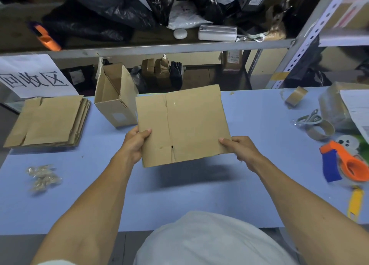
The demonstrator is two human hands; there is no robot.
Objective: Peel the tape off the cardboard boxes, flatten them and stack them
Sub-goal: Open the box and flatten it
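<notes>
Above the middle of the pale blue counter (249,115), the flattened brown cardboard box (183,125) hangs between the left hand (134,143) and right hand (240,148), each pinching a near corner, thumb on top. Flattening looks done; stacking likely follows, onto the creased, matte flat cardboard pile (50,121) at the counter's far-left corner.

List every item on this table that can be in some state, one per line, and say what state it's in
flattened box: folded flat, held above the table
left hand: grips the box's left edge
right hand: grips the box's right edge
stack of cardboard: flat, lying on the table at left
upright box: standing, top flaps open
peeled tape: crumpled, loose on the table
tape dispenser: lying unused at right
</notes>
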